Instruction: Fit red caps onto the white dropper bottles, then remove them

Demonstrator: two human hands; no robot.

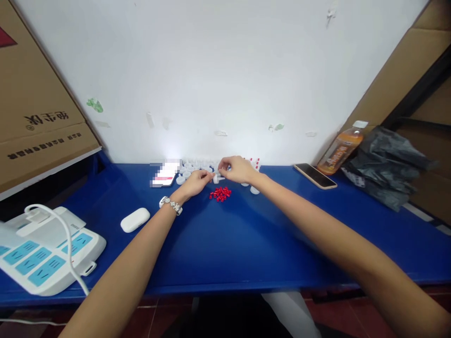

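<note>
My left hand (196, 183) is closed, its thumb and fingertips pinching a small white plastic piece with a thin spout (217, 178). Just right of it, my right hand (237, 169) has its fingers bent in a pinch close to the same piece. What the right fingertips hold, if anything, is too small to make out. Below both hands lies a pile of small red caps (220, 194). Several white plastic pieces (186, 171) are gathered behind and left of my left hand. More white pieces with red tips (257, 163) stand behind my right hand, partly hidden by it.
A lit phone (165, 173) and a white earbud case (135, 220) lie on the left of the blue table (225, 249). A power strip (52, 253) sits farther left. On the right are another phone (314, 175), an orange drink bottle (340, 149) and a dark plastic bag (387, 162).
</note>
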